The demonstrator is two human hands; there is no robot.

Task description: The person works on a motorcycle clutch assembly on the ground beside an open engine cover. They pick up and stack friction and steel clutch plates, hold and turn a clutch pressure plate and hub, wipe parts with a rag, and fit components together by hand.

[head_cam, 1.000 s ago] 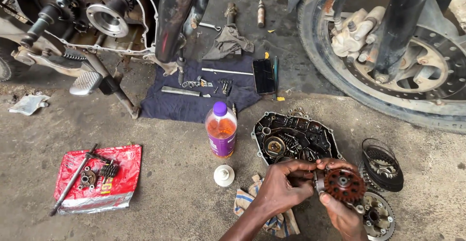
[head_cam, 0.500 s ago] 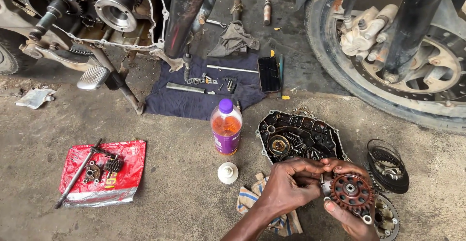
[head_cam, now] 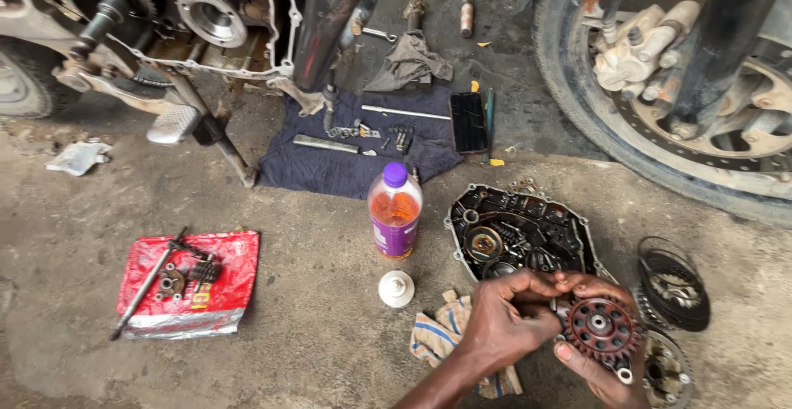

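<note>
Red foil bag far left on the concrete floor, used as a mat for a gear, sprocket and rod. Centre: plastic bottle, purple cap on, part full of orange liquid; white cap just beside. Engine cover lies open-side up, small parts inside. Left hand pinches the edge of the clutch hub; right hand cups it from below, low right.

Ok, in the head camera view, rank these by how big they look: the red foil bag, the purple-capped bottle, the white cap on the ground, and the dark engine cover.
1. dark engine cover
2. red foil bag, close behind
3. purple-capped bottle
4. white cap
</note>
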